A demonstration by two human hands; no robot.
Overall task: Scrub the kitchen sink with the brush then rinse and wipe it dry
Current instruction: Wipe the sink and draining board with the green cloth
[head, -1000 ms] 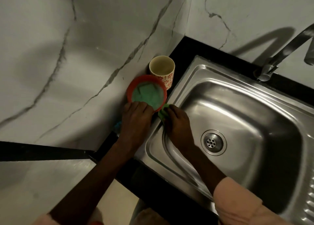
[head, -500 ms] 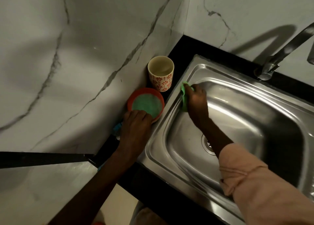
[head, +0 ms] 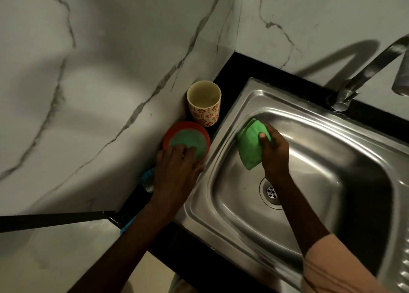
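Note:
The steel sink (head: pixel 309 204) fills the right half of the view, with its drain (head: pixel 271 192) partly behind my right forearm. My right hand (head: pixel 274 153) grips a green scrub pad (head: pixel 251 145) and presses it against the basin's upper left wall. My left hand (head: pixel 177 171) rests on the rim of a red dish (head: pixel 174 130) holding green soap, on the black counter left of the sink; its fingers lie over the dish's near edge.
A cream cup with red flowers (head: pixel 204 103) stands in the corner behind the dish. The tap (head: pixel 363 73) rises at the back right. A blue item (head: pixel 147 176) shows under my left wrist. Marble walls close in on the left and behind.
My right hand carried the green pad from the sink's left rim up to the far left corner, then down onto the basin's inner wall. My left hand stayed on the dish.

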